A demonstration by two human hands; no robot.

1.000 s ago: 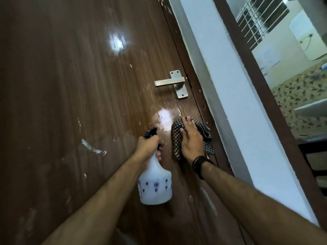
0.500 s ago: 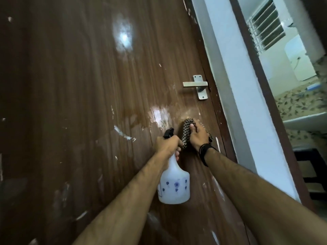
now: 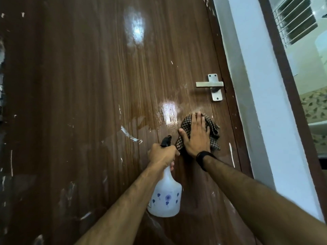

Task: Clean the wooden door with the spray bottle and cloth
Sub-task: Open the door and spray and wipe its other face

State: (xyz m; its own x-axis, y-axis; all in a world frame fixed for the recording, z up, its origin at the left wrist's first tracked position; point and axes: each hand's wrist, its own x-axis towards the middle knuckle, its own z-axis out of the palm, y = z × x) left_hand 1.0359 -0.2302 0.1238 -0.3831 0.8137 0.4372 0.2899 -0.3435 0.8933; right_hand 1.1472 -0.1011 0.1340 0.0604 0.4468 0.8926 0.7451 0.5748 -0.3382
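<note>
**Flat palm on the cloth, spray bottle gripped beside it**

At the far left the brown wooden door (image 3: 88, 85) fills most of the view, its veneer glossy and flecked with small pale marks and scuffs. A longer whitish streak (image 3: 130, 134) lies near the middle of the panel, and above it a bright reflection shines on the upper surface. A wet, shiny patch (image 3: 169, 112) sits lower down, just left of the cloth.

The left hand (image 3: 161, 155) has its fingers curled tightly round the neck of the spray bottle (image 3: 165, 200), a translucent white bottle printed with small blue flowers. Its black nozzle (image 3: 166, 140) pokes up above the knuckles and aims at the door; the body of the bottle hangs below the fist.

Just to the right, the right hand (image 3: 196, 135) lies with straight, spread fingers pressing a brown-and-white checked cloth (image 3: 213, 131) flat against the door. The cloth bunches out to the right of and below the palm. A black band (image 3: 203, 157) circles that wrist. The two hands are close together, nearly touching.

Above the cloth and apart from it is the metal lever handle (image 3: 210, 84) on its plate, close to the door's edge. Right of the door runs the dark frame (image 3: 231, 103), then a white wall (image 3: 261, 103), and beyond that a louvred window (image 3: 295, 25) and patterned tiles (image 3: 315, 105).
</note>
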